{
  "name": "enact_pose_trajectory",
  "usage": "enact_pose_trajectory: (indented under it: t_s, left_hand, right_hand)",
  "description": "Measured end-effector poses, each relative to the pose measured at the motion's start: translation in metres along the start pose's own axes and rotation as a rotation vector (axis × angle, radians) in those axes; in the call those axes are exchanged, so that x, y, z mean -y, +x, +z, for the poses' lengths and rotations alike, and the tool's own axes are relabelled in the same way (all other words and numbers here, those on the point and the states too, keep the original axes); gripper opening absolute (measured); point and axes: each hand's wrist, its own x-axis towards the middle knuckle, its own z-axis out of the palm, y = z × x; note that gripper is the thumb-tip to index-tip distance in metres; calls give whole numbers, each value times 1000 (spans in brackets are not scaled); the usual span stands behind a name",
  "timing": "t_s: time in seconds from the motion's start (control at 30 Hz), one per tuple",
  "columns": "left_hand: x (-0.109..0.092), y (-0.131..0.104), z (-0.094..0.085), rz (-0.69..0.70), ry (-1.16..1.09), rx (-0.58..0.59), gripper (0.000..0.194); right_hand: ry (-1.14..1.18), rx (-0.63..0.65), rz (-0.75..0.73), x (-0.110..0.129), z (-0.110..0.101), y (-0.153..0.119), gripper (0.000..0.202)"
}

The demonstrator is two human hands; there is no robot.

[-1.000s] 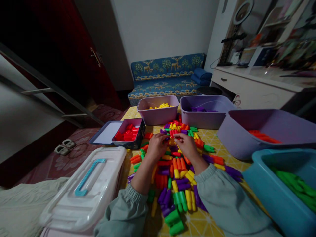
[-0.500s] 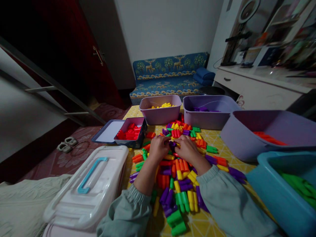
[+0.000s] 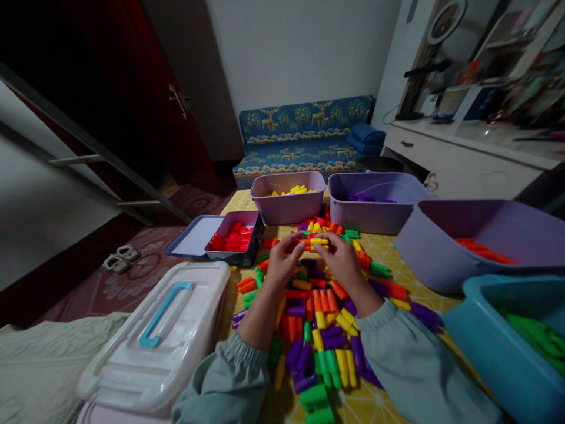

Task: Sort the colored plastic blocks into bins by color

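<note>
My left hand [image 3: 281,263] and my right hand [image 3: 342,261] are raised a little above a heap of coloured plastic pegs [image 3: 318,315] on a yellow patterned table [image 3: 375,400]. Between the fingertips of both hands is a joined orange and yellow peg piece [image 3: 315,241], held level; the left hand grips its orange end, the right its yellow end. Green, purple, yellow, orange and red pegs lie under and around my wrists.
Behind the heap stand a lilac tub with yellow pegs [image 3: 289,203], a lilac tub with purple pegs [image 3: 375,200], a lilac tub with orange pegs [image 3: 481,238], a blue tub with green pegs [image 3: 512,341] and a dark box of red pegs [image 3: 233,237]. A white lidded case [image 3: 154,335] sits at left.
Both hands have risen from the heap, where they were pressing among the pegs, and now hold the orange and yellow piece up between them.
</note>
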Motion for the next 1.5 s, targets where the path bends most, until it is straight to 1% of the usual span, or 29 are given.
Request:
enact_pose_trajectory:
  t_s: [0.07, 0.1, 0.17, 0.27, 0.33, 0.37, 0.43, 0.5, 0.57, 0.7, 0.83, 0.9, 1.0, 1.1, 1.2, 1.33, 1.43, 1.5]
  left_hand:
    - [3, 1, 1, -25, -72, 31, 39]
    - [4, 1, 0, -34, -92, 29, 39]
    - [7, 2, -2, -60, -133, -15, 40]
    - [7, 3, -8, -120, -196, -79, 44]
    - [5, 3, -11, -134, -171, -65, 43]
    - [4, 3, -12, -111, -123, -48, 39]
    - [1, 4, -13, -7, 12, -9, 28]
    - [-1, 4, -13, 109, 120, 12, 21]
    - [-1, 4, -13, 161, 167, 9, 18]
    - [-1, 2, -12, 153, 249, -1, 16]
    - [2, -1, -9, 165, 356, 90, 24]
    - [3, -2, -9, 149, 403, 112, 24]
    - [6, -1, -10, 122, 466, 97, 24]
    - [11, 0, -11, 113, 497, 106, 26]
    - [16, 2, -12, 106, 526, 138, 27]
    - [17, 2, -12, 98, 595, 140, 25]
    - [15, 2, -12, 102, 619, 142, 24]
    - [13, 1, -12, 99, 622, 149, 23]
  right_hand:
    - [94, 13, 10, 4, 1, 0, 22]
    - [122, 8, 23, 5, 0, 0, 22]
    - [179, -39, 68, 6, -2, 2, 23]
    - [322, -152, 177, 0, -9, 7, 31]
    - [399, -190, 248, -4, -13, 10, 37]
    - [421, -196, 277, -6, -15, 11, 39]
    - [442, -172, 319, -6, -15, 11, 42]
    - [452, -119, 337, -4, -14, 10, 43]
    - [452, -64, 339, 0, -11, 8, 42]
    - [415, 6, 337, 7, -9, 5, 42]
    - [353, 82, 299, 9, -9, 3, 35]
    - [344, 112, 282, 8, -8, 3, 31]
    - [366, 109, 282, 6, -7, 3, 25]
    - [391, 88, 299, 5, -6, 4, 21]
    - [391, 91, 314, 4, -7, 5, 22]
    - [385, 131, 342, 6, -11, 4, 29]
    - [361, 183, 337, 12, -15, 5, 33]
    - [325, 241, 329, 21, -18, 13, 32]
